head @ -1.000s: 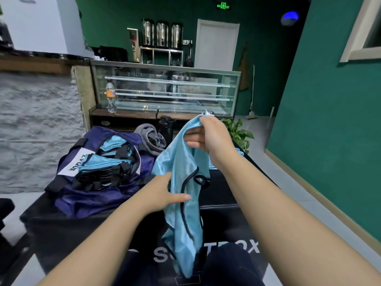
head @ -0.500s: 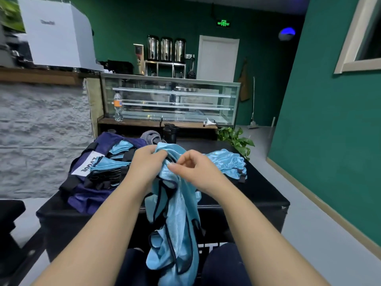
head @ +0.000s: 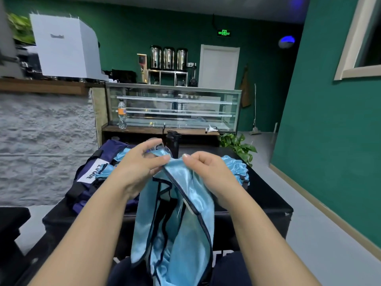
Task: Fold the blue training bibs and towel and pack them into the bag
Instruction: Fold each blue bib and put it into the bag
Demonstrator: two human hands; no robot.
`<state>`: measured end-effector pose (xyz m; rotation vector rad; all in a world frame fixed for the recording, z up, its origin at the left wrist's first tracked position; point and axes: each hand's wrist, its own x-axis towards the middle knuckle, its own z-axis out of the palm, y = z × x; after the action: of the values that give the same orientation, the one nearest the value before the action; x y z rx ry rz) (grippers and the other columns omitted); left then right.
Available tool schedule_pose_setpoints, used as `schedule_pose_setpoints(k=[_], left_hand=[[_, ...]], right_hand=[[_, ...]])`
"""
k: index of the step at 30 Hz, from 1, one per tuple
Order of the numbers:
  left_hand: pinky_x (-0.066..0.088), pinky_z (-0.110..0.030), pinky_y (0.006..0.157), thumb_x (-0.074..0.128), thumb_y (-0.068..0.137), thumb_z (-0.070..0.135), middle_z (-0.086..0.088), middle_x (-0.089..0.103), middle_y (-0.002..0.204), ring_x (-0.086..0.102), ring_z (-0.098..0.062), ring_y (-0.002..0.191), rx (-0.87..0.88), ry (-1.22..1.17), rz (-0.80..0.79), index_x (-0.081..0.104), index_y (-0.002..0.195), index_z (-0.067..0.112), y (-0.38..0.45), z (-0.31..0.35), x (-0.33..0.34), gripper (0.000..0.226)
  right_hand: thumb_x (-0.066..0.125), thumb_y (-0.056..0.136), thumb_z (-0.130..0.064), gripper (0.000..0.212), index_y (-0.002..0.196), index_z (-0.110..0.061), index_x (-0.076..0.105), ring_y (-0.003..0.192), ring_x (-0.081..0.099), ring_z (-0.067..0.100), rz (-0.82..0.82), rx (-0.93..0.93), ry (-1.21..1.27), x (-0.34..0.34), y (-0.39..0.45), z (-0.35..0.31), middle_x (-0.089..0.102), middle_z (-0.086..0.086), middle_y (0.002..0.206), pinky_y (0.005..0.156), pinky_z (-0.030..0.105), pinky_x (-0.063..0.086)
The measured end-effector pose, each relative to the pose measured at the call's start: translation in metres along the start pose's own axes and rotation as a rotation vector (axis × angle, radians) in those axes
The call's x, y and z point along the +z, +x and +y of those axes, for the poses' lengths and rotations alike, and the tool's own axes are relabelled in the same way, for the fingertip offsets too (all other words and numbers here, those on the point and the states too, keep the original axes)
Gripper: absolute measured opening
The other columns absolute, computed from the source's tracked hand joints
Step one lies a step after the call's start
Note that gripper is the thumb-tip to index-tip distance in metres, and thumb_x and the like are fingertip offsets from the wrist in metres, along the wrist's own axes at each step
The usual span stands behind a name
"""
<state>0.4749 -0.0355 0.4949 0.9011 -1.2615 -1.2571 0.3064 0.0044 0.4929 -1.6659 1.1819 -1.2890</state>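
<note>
A light blue training bib (head: 181,223) with dark trim hangs in front of me, down to my lap. My left hand (head: 138,168) and my right hand (head: 208,172) each pinch its top edge, close together above the black table (head: 266,201). The navy bag (head: 92,172) lies open on the table's left, with folded blue bibs (head: 120,159) inside. Another blue bib (head: 237,168) lies crumpled on the table behind my right hand. A grey towel is mostly hidden behind my left hand.
A black bottle (head: 172,141) stands on the table behind my hands. Beyond it are a glass display counter (head: 175,108) and a potted plant (head: 239,145). A green wall (head: 329,141) runs along the right, with grey floor beside the table.
My right hand came down from its raised position and my left hand rose to meet it. Both now pinch the bib's top edge, which has spread slightly between them.
</note>
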Motion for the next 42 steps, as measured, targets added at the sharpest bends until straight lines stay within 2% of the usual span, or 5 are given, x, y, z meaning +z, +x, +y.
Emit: schedule_pose_setpoints(k=[13,19,28,36,42], left_hand=[[0.051,-0.032,0.076,0.039,0.071,0.081,0.009,0.069,0.106,0.07,-0.02,0.091,-0.098,0.352,-0.18,0.07,0.098,0.03,-0.029,-0.001,0.01,0.065],[0.044,-0.016,0.055,0.06,0.091,0.013,0.008,0.065,0.066,0.056,-0.003,0.06,0.23,0.259,-0.115,0.058,0.087,0.014,-0.029,0.002,0.029,0.005],[0.035,-0.012,0.043,0.047,0.097,0.007,0.011,0.059,0.055,0.046,0.001,0.044,0.393,0.146,0.016,0.051,0.096,0.024,-0.034,0.014,0.021,0.018],[0.037,-0.016,0.084,0.063,0.09,0.014,0.018,0.06,0.104,0.054,-0.002,0.1,0.56,0.784,0.127,0.066,0.107,0.028,-0.033,0.021,0.01,0.023],[0.032,-0.026,0.073,0.069,0.084,0.018,0.01,0.048,0.082,0.048,-0.016,0.085,0.67,0.97,0.23,0.05,0.07,0.028,-0.029,0.022,0.006,0.026]], right_hand=[[0.031,0.084,-0.009,0.053,0.107,-0.049,0.058,0.069,0.034,0.025,-0.01,0.046,0.168,-0.015,0.009,-0.023,0.041,0.008,0.08,0.069,0.039,0.032],[0.042,0.067,-0.024,0.064,0.129,-0.038,0.051,0.089,0.051,0.024,-0.108,0.069,0.09,-0.013,0.013,-0.022,0.06,0.003,0.11,0.079,0.037,0.04],[0.061,0.086,-0.002,0.031,0.109,-0.022,0.053,0.103,0.064,0.036,-0.018,0.065,0.042,-0.026,0.005,-0.019,0.069,0.014,0.106,0.099,0.051,0.046],[0.071,0.085,-0.013,0.024,0.103,-0.028,0.066,0.088,0.064,0.007,0.026,-0.099,-0.225,-0.028,-0.004,-0.032,0.068,-0.007,0.102,0.087,0.024,0.052],[0.069,0.085,-0.019,0.009,0.079,-0.024,0.065,0.065,0.045,0.001,0.183,-0.269,-0.515,-0.024,0.0,-0.031,0.05,-0.01,0.078,0.062,0.016,0.034]])
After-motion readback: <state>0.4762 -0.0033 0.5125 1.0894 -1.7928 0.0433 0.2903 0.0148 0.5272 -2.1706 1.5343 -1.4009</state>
